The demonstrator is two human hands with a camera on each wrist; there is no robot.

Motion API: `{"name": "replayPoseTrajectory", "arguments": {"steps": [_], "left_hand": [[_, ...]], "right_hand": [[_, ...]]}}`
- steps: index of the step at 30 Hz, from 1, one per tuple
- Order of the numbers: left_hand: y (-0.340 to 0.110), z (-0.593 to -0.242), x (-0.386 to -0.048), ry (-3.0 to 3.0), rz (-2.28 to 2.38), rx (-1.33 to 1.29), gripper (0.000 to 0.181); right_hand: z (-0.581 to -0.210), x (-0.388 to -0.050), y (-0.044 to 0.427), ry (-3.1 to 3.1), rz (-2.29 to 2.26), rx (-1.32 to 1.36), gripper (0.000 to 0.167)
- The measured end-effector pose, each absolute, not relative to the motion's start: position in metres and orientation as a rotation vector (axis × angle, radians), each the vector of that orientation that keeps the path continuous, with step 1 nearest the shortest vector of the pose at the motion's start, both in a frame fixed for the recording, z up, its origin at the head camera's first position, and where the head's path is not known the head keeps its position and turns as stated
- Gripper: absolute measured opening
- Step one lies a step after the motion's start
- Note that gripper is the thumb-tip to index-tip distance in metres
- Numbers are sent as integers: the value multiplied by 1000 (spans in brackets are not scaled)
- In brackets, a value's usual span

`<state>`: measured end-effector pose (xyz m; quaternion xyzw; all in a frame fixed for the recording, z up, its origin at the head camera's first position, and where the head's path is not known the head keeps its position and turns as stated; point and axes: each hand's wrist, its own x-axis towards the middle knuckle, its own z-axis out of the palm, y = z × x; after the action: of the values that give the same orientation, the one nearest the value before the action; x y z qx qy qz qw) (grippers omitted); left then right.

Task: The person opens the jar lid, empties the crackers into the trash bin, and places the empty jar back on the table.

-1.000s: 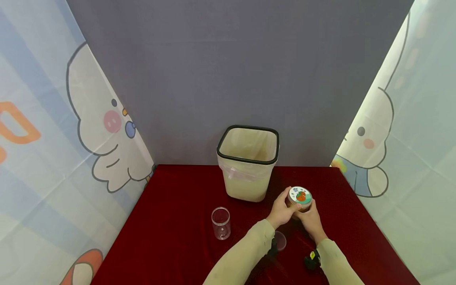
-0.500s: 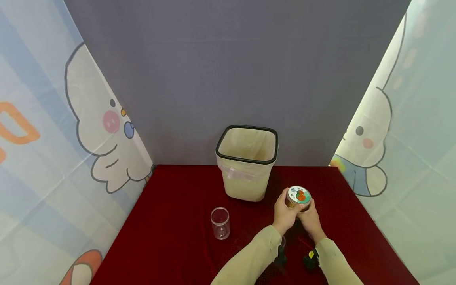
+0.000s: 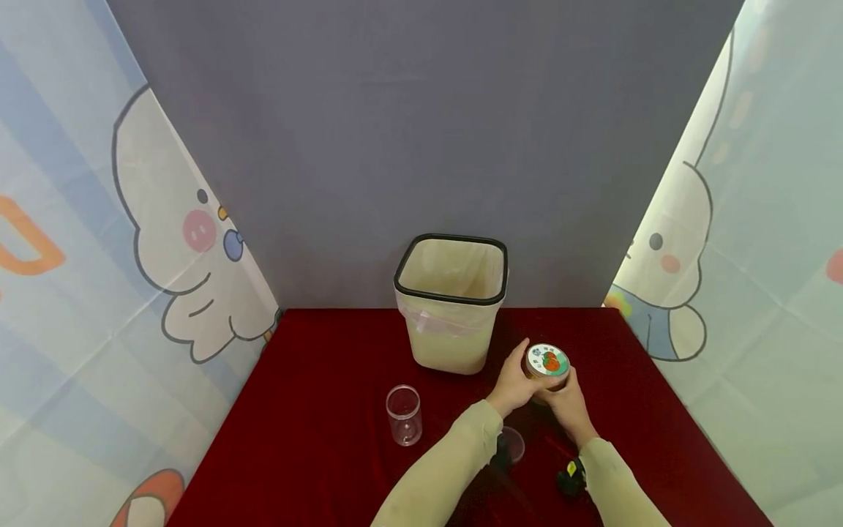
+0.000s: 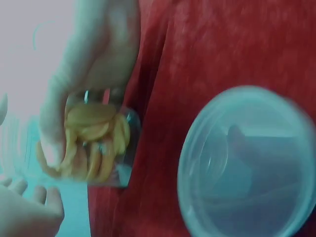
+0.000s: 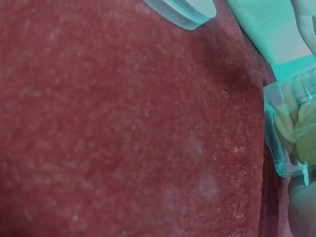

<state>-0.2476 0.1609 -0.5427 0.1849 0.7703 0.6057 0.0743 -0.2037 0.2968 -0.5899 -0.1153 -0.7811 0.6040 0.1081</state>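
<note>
A clear jar holding yellow-orange slices has a round lid with an orange fruit picture and a green band. My left hand grips the jar's upper left side, its thumb along the near edge. From the right, my right hand holds the same jar, fingers round its far side. The left wrist view shows the left hand over the jar wall. Only a corner of the jar appears in the right wrist view, with part of a hand below it.
A clear empty cup stands left of my arms. A round clear container sits near my left wrist. Behind is a cream bin with a black rim and liner. Red cloth covers the table; a grey backdrop rises behind.
My left wrist swung in toward the right, then back out to the left, while both hands stayed on the jar. The head view shifted slightly.
</note>
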Motion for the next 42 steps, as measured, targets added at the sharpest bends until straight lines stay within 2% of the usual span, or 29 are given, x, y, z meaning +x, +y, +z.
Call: {"name": "replayPoseTrajectory", "arguments": {"steps": [12,27,34,42], "left_hand": [[156,-543,-256,2231,1815,610,83],[163,-551,-243,2152,2084,528,79],[162,-550,-240,2214,2069,574,77],[161,-550,-234,2254,2051,498,76]], "right_hand": [[-588,-203,296,-2302,1774,-351,89],[-588,-203,297,-2324,1746,-345,88],[-588,-204,298,-2299,1731,-334,87],[-589,-204,297,-2312,1733,-338,88]]}}
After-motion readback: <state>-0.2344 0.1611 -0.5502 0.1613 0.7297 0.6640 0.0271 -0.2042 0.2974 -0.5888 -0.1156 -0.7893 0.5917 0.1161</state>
